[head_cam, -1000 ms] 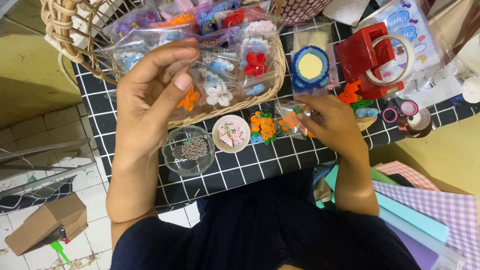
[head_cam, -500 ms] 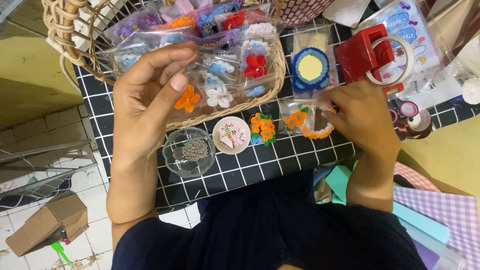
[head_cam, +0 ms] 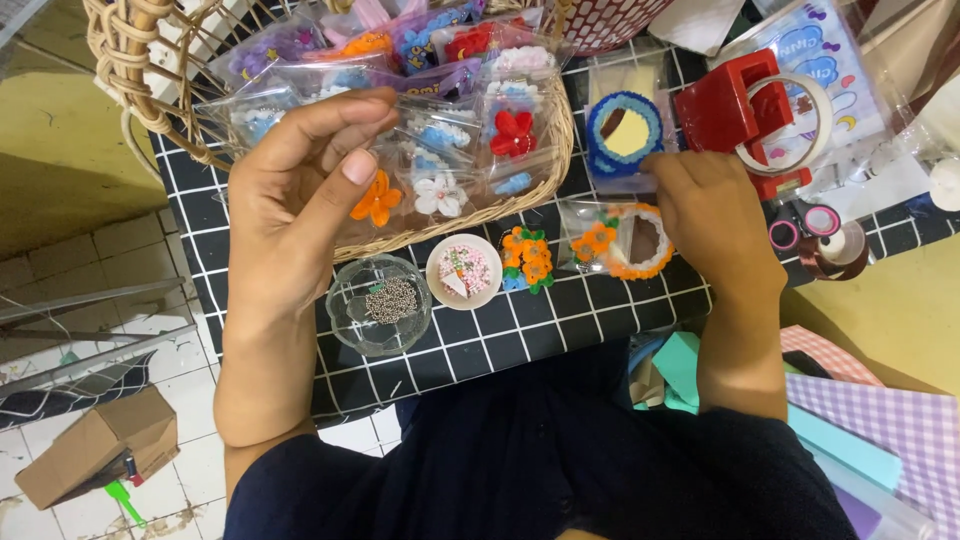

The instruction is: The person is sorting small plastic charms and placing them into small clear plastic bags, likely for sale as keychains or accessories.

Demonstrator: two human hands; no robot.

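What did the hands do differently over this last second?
The right hand slid rightward and up the table, off the orange beaded ring in its clear bag, and now touches the blue-rimmed round piece. The left hand barely moved, holding the clear packet with the orange flower over the wicker basket. The glass bowl of beads stayed put.

A woven tan wicker basket [head_cam: 150, 95] looks rough and matt, and the clear plastic bags [head_cam: 440, 160] inside it shine glossily. Below the basket, a clear cut-glass dish [head_cam: 350, 300] glints over small metallic beads [head_cam: 390, 298]. Right of the basket, a glossy red plastic tape dispenser [head_cam: 722, 108] sits on the smooth black grid-patterned tablecloth [head_cam: 520, 330]. Far below the basket lies a matt brown cardboard box [head_cam: 85, 450].
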